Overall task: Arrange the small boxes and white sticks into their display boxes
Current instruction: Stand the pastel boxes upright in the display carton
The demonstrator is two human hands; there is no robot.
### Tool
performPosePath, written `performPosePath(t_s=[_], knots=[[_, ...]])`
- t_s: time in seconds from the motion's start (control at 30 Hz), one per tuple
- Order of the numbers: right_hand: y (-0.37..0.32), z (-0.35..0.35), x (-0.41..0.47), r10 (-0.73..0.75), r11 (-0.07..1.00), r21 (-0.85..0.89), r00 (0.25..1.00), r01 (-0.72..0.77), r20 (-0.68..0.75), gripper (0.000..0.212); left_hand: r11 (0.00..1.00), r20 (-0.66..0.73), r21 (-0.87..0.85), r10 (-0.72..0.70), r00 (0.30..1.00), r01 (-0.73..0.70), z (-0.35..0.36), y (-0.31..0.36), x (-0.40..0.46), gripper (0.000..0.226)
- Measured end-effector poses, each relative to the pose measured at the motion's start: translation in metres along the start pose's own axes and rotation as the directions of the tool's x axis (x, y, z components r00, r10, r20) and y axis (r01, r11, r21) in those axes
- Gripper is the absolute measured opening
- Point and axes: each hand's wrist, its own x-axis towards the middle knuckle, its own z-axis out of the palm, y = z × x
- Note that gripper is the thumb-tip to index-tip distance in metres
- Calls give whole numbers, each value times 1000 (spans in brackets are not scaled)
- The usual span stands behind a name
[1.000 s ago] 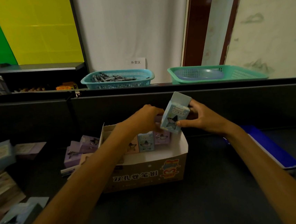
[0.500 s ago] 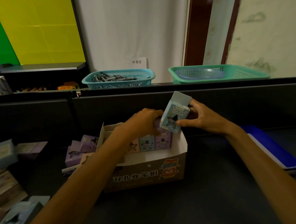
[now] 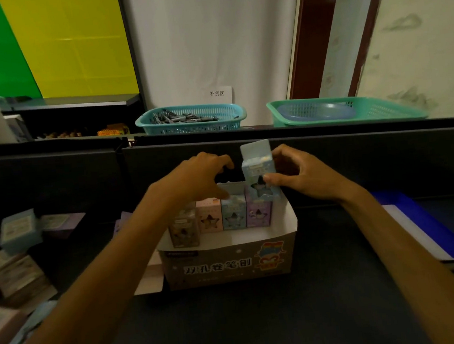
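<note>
A cardboard display box (image 3: 229, 266) with printed characters on its front stands on the dark table at the centre. A row of small boxes stands inside it: brown (image 3: 184, 228), pink (image 3: 209, 215), blue (image 3: 234, 212) and purple (image 3: 260, 213). My right hand (image 3: 301, 175) pinches a light blue small box (image 3: 256, 160) upright over the back right corner, its lower end behind the purple one. My left hand (image 3: 196, 177) hovers over the back of the row with bent fingers and holds nothing; its thumb reaches down near the box tops.
Loose small boxes lie at the left: a light blue one (image 3: 18, 230), purple ones (image 3: 61, 222) and a stack (image 3: 14, 275). A blue folder (image 3: 425, 230) lies at the right. Behind a dark partition stand a teal basket (image 3: 190, 118) of pens and a green basket (image 3: 339, 109).
The light blue box in my right hand has gone from tilted to upright and sunk toward the back right corner. My left hand has lifted a little off the row.
</note>
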Motion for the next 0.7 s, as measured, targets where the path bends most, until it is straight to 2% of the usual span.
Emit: performPosePath(t_s=[0.1,0.17,0.3,0.5,0.7], knots=[[-11,12,8,-34,995,-91,999,32,-19,35,999,-9,8,-45,999,45,-9,-16,-13,66],[-16,20,14,-26,991,-134,999,23,-23,33,997,3,20,-73,997,73,-11,-24,-20,63],[-24,36,23,-15,980,-196,1000,20,24,40,994,0,18,-107,994,107,-14,-37,-34,57],[-27,52,28,39,954,-299,985,13,169,60,994,-37,43,-95,995,97,-13,-45,-49,58],[-24,64,27,109,911,-412,978,-26,179,54,995,-71,16,-92,993,94,-8,-53,-58,57]])
